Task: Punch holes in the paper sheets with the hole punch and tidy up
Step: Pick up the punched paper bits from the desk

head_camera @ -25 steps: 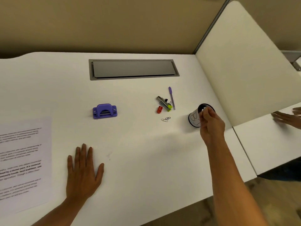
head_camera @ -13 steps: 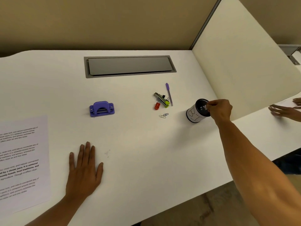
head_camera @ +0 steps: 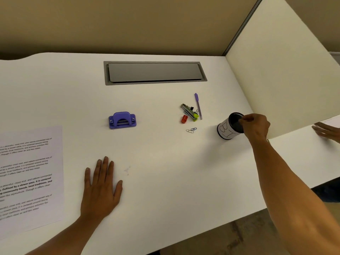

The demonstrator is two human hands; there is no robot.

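Right hand (head_camera: 254,127) is out at the cup (head_camera: 229,127) on the right of the worktop (head_camera: 165,162), fingers (head_camera: 243,119) pinched together over its dark rim, and whether something small sits between them I cannot tell. Left hand (head_camera: 101,188) lies flat, palm down, fingers spread, holding nothing, near the front edge. The punch (head_camera: 122,120) sits alone mid-worktop, well apart from both hands, and the paper (head_camera: 27,177) lies at the near left edge, printed side up. Between punch and cup there's a small scatter: a pen (head_camera: 198,105), clips (head_camera: 191,130), a red bit (head_camera: 184,119) and some other small pieces. That punch looks like stiff plastic, light enough for one hand; I'd take it across the body, by the two sides, thumb off the lever. The paper is thin and limp, so it'll want lifting by an edge and squaring before it goes into the slot. Someone else's hand (head_camera: 325,130) shows past the divider (head_camera: 285,70), far right.
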